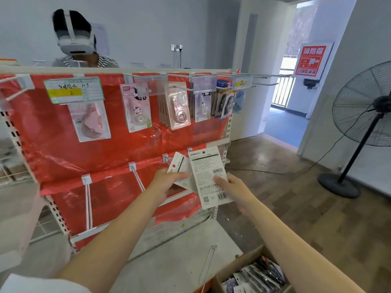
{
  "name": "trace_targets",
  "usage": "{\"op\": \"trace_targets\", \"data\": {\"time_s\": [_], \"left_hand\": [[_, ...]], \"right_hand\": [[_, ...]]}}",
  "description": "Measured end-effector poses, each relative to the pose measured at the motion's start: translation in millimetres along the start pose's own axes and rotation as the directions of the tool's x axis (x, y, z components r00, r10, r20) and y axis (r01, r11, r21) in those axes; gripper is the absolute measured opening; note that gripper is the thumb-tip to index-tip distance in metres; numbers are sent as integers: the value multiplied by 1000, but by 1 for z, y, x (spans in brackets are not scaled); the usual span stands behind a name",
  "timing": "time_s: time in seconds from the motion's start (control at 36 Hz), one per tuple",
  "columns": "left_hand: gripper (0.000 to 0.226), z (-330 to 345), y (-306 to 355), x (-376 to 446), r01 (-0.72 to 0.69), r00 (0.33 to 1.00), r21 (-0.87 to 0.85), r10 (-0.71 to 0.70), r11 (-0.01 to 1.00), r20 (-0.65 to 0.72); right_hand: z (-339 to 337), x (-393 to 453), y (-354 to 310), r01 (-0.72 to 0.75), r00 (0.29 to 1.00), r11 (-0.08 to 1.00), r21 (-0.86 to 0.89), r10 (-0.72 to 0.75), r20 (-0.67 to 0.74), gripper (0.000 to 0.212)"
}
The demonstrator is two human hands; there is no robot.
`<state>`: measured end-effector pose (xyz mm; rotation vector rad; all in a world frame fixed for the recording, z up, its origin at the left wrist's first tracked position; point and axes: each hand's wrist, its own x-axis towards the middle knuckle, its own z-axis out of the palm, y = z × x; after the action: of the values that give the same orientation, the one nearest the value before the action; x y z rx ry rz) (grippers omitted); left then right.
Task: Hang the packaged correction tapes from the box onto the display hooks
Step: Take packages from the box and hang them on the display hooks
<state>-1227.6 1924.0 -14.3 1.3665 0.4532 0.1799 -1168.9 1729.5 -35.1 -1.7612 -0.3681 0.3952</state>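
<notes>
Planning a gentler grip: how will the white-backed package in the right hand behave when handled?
Probably light and fairly stiff: the white-backed package stands flat, held low by the right hand. Its card might bend if squeezed. The surface could be slick.

Both hands (167,182) forward, fingers (220,179) pinched.

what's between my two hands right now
In the head view, the white card backs of correction tape packages: the left hand grips a smaller fanned one, the right hand steadies the larger, barcoded one.
</notes>
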Motion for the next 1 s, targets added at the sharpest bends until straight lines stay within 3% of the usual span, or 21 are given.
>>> {"op": "trace_targets", "data": {"time_s": [0.14, 0.25, 0.44, 0.53, 0.61, 0.69, 0.78, 0.83, 0.92, 1.0], "left_hand": [[17, -5, 6, 4, 46, 996, 104, -54, 994, 74], [12, -7, 11, 0, 53, 983, 193, -85, 980, 163], [4, 3, -2, 3, 20, 1000, -127, -17, 992, 22], [27, 12, -11, 3, -2, 1000, -161, 5, 987, 18], [42, 21, -16, -3, -34, 995, -11, 35, 999, 96], [45, 31, -19, -11, -109, 967, 188, 61, 976, 246], [55, 34, -21, -11, -112, 939, 230, 27, 967, 343], [51, 31, -19, -10, -77, 943, 204, 5, 976, 333], [36, 24, -13, -12, -27, 953, 128, -13, 991, 302], [25, 15, -4, -11, 58, 945, -40, -42, 998, 323]], "right_hand": [[1, 4, 2, 54, 998, 990, -130, -48, 50, 19], [3, 3, 2, 51, 996, 992, -115, -41, 82, 21], [16, 7, 14, -48, 996, 997, 63, 44, 75, 39], [27, 9, 15, -71, 996, 989, 129, 64, 59, 46], [34, 7, 6, -6, 999, 1000, -31, 4, -49, 32], [37, 3, -5, 62, 975, 960, -274, -117, -188, 34], [41, 1, -14, 165, 970, 896, -412, -222, -95, 39], [41, -2, -20, 232, 968, 887, -398, -250, 9, 41], [37, -2, -21, 252, 963, 933, -256, -216, 160, 45], [34, -2, -20, 155, 961, 986, -57, -138, 238, 37]]}}
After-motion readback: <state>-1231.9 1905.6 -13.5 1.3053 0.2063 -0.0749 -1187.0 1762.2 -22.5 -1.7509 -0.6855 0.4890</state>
